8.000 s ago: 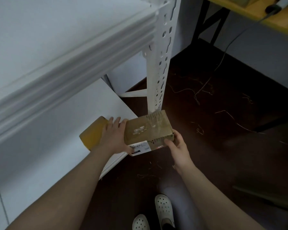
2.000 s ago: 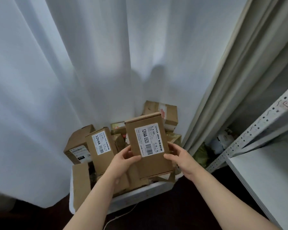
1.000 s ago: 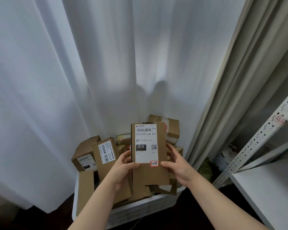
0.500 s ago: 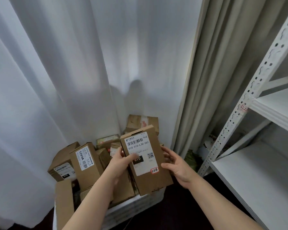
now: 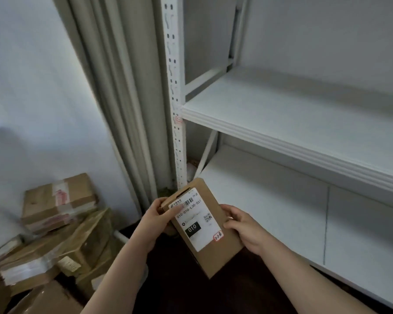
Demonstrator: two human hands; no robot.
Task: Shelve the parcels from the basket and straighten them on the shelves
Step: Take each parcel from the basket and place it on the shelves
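Both hands, left hand point(image 5: 156, 219) and right hand point(image 5: 243, 227), grip a flat brown cardboard parcel with a white label point(image 5: 216, 250) near the white metal shelf point(image 5: 281, 200).

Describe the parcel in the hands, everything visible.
The parcel is a flat brown cardboard box, tilted, label up, in front of the lower shelf. Its white label shows a barcode, 010-010-L30-551, a QR code and a black 010 block; a red-edged sticker sits at its corner. The left hand grips its left edge, the right hand its right edge.
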